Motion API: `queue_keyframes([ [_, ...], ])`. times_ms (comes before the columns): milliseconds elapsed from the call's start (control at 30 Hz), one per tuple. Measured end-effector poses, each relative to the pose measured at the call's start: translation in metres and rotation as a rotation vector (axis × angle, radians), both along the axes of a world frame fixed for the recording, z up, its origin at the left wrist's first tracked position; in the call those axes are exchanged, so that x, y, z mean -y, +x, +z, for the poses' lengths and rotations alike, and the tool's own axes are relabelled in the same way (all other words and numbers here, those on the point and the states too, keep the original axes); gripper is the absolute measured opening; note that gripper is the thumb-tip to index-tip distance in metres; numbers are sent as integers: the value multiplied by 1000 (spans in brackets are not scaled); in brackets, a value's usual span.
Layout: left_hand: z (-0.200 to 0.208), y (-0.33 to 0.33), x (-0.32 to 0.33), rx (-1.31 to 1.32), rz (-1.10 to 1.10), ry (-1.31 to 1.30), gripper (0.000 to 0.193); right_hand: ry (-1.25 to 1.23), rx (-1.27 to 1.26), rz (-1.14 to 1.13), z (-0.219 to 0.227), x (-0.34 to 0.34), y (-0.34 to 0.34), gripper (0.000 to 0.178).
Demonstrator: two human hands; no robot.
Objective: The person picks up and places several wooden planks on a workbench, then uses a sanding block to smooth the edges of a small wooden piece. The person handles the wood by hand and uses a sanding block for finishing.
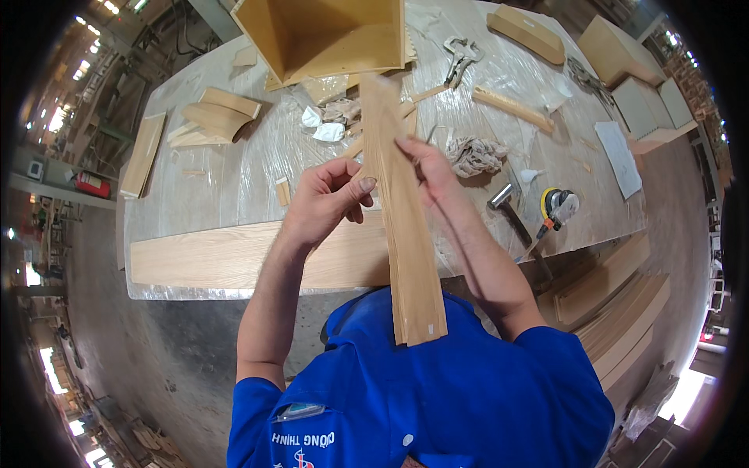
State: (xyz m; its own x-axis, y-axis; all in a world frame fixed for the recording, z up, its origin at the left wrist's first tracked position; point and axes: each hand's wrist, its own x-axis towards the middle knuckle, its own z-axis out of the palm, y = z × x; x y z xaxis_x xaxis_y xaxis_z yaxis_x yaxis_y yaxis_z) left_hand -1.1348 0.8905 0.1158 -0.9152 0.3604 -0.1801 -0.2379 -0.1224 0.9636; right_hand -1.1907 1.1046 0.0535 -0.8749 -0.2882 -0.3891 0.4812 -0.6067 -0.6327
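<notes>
A long narrow wooden board (406, 242) stands tilted in front of me, its near end against my blue shirt and its far end over the table. My right hand (431, 173) grips its right edge, thumb on the face and the other fingers mostly hidden behind. At the left edge, my left hand (331, 195) is closed in a pinch, thumb against curled fingers; what lies between them, if anything, cannot be made out. Beneath my left forearm a wide pale plank (211, 256) lies along the table's near edge.
Plastic sheeting covers the table (257, 187). An open wooden box (328, 39) stands at the back. A clamp (462, 58), a crumpled rag (476, 156), a hammer (511, 214) and a yellow-black sander (558, 204) lie rightward. Curved wood pieces (214, 117) sit left; boards (616, 304) are stacked lower right.
</notes>
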Motion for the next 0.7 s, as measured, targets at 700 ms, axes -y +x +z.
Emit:
queue_keyframes([
  [700,-2,-16,-24,-19,143,67,17,330,-476,-276,19,-49,-25,12],
])
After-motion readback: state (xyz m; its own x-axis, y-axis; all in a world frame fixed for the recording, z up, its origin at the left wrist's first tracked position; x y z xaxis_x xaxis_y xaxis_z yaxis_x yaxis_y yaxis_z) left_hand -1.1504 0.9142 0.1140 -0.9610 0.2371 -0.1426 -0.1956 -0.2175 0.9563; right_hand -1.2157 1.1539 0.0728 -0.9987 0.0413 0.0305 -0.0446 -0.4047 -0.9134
